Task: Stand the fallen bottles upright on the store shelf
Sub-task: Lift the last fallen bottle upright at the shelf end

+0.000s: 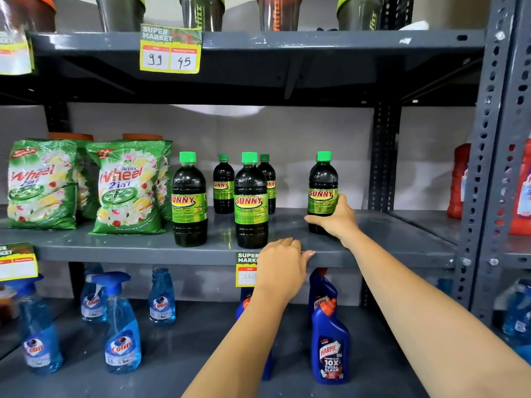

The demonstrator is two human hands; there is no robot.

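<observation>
Gripping the lower body of the rightmost Sunny bottle [322,191], your right hand [334,218] is wrapped around its base and label, and the bottle stands upright, or very nearly so, on the middle shelf [402,242], well apart from the others. Your left hand [283,261] holds nothing; its fingers are curled over the front lip of that shelf, just above the price tag [246,270], apparently as a brace. Four further bottles stand upright to the left: two at the front [189,202] [250,205] and two behind them [223,186] [267,185], beside the detergent packs [126,188]. No bottle on this shelf is seen lying down. Judgement: the step in hand is the seating of this last bottle, and the task looks close to finished on this shelf. Whether its base sits fully flat cannot be confirmed, since your fingers cover it. The next move calls for you to settle the base square on the shelf, loosen the grip slowly and check that it does not rock before withdrawing. Consider sliding it leftward toward the row.
</observation>
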